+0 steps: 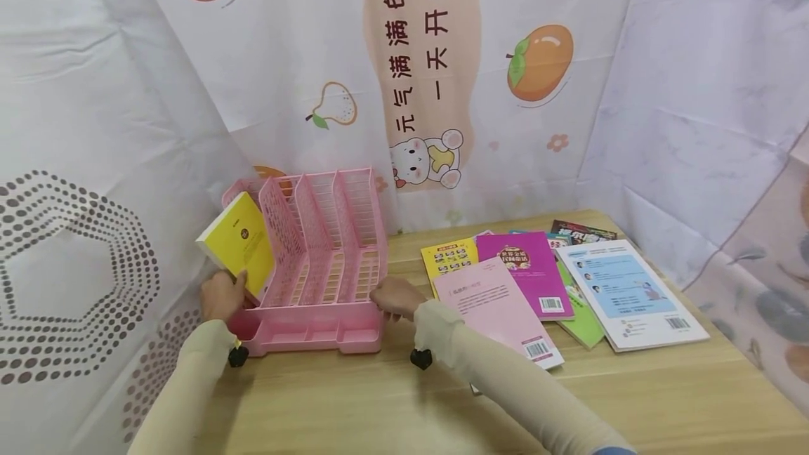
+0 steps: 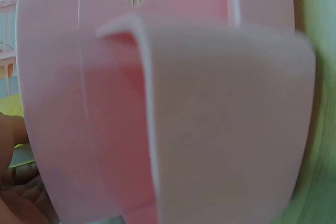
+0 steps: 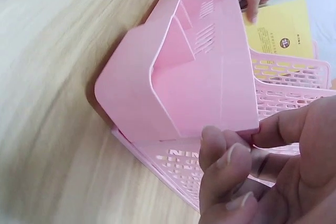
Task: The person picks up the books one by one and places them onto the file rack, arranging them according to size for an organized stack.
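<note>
A pink desktop file rack (image 1: 329,314) with upright slatted dividers and small front trays stands at the left of the table. My left hand (image 1: 222,295) grips a yellow book (image 1: 243,237) by its lower part, thumb on its cover. The book leans to the left, tilted, in the rack's leftmost compartment. At the rack's front right corner, my right hand (image 1: 397,298) pinches the rim between thumb and fingers, as the right wrist view shows. In the left wrist view the rack's front (image 2: 231,119) hides most of the left hand (image 2: 21,192).
Several books lie overlapping on the right of the wooden table (image 1: 354,399): a pink book (image 1: 493,300), a magenta book (image 1: 531,272), a yellow one (image 1: 442,258), a green one (image 1: 588,325) and a white-and-blue one (image 1: 632,293). A printed curtain (image 1: 493,146) hangs behind.
</note>
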A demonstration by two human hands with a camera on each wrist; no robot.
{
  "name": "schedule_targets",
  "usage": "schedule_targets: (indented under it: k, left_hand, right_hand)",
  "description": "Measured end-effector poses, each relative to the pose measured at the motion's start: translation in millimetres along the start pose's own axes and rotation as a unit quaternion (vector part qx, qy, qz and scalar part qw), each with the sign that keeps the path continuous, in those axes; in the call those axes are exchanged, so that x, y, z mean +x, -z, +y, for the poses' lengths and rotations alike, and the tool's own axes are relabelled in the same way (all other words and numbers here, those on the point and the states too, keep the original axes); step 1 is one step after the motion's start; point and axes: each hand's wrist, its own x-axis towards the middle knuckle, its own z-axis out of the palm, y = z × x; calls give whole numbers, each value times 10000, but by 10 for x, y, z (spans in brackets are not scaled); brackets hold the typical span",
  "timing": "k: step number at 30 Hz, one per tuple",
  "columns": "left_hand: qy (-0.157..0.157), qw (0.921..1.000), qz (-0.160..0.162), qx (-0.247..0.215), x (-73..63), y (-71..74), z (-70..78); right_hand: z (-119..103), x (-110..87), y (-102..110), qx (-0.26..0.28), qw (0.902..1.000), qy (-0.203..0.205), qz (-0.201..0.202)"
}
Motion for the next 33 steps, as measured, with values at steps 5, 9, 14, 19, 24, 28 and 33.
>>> schedule_targets:
  k: [5, 9, 14, 19, 24, 28, 33]
  left_hand:
    - [53, 10000, 11, 65, -59, -8, 56]
    - [160, 9982, 482, -324, -116, -52, 90]
    - [366, 9749, 1688, -1405, -181, -125, 115]
    - [274, 9700, 2003, -1349, -235, -182, 250]
    - [-261, 9773, 1685, -1258, -257, -281, 499]
    - [-1054, 9754, 1187, -1532, -269, -356, 756]
    - [-1898, 9705, 324, -1449, -356, -471, 1085]
  right_hand:
    - [22, -8, 54, -497, 9987, 8, 103]
    - [94, -18, 79, -426, 9990, 57, 103]
    - [234, -61, 172, -267, 9994, -188, 107]
    - [448, -82, 345, -414, 9981, -346, 297]
    - [595, -99, 536, -782, 9955, -345, 411]
    - [646, -127, 663, -861, 9945, -176, 564]
    - [702, -172, 786, -1112, 9903, -5, 833]
